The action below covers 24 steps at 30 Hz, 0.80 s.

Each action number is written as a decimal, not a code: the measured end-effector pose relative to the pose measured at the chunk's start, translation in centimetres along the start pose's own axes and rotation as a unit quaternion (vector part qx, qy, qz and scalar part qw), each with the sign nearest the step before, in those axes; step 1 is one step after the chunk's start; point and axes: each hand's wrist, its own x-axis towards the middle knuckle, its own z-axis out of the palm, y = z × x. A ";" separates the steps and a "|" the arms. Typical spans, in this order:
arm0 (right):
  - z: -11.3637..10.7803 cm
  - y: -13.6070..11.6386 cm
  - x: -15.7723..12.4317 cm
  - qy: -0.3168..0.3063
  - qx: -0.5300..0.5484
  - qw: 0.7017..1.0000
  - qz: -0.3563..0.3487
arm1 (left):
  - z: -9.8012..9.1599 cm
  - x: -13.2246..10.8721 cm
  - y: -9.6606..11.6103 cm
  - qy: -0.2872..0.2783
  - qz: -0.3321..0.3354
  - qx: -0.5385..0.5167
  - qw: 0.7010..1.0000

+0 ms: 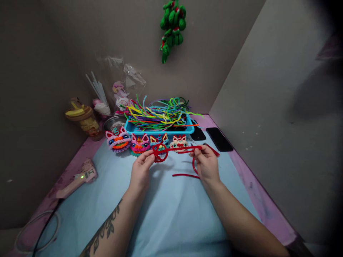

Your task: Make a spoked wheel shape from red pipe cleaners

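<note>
Above the blue cloth, my left hand [142, 165] pinches a red pipe-cleaner shape [161, 154] bent into loops like a small wheel. A straight red pipe cleaner [180, 149] runs from that shape to my right hand [207, 162], whose fingers are closed on it. Below my right hand, a red length curves down, and a loose-looking red end [184, 175] points left; whether it joins the held piece is hidden. Behind the hands stand several fuzzy animal heads, among them a lilac one [118, 140], a pink one [139, 143] and a cream one [179, 142].
A blue basket [160, 132] full of colourful pipe cleaners [158, 114] stands at the back. Two dark phones lie right of it, one at the edge [219, 139]. A pink glue gun [80, 179] with a lit green light lies left, near a metal bowl [114, 121] and a tan cup [85, 121].
</note>
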 end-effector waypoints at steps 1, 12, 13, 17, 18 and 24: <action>0.0 0.0 0.0 -0.002 -0.003 1.000 -0.002 | 0.0 0.0 0.0 -0.001 0.002 0.001 1.000; 0.5 -0.8 -0.4 -0.073 0.015 0.997 -0.012 | 0.2 -0.1 0.2 -0.033 -0.037 0.032 0.998; 0.5 -0.9 -0.4 -0.082 0.020 0.996 -0.006 | 0.2 -0.1 0.1 -0.046 -0.045 0.036 0.997; 0.6 -0.8 -0.5 -0.108 0.017 0.994 0.019 | 0.3 -0.2 0.2 -0.096 -0.092 0.037 0.990; 0.6 -0.8 -0.5 -0.115 0.013 0.993 0.028 | 0.4 -0.2 0.3 -0.100 -0.103 0.036 0.989; 1.0 -0.7 -1.0 -0.164 0.005 0.980 0.112 | 0.6 -0.5 0.6 -0.112 -0.138 0.012 0.984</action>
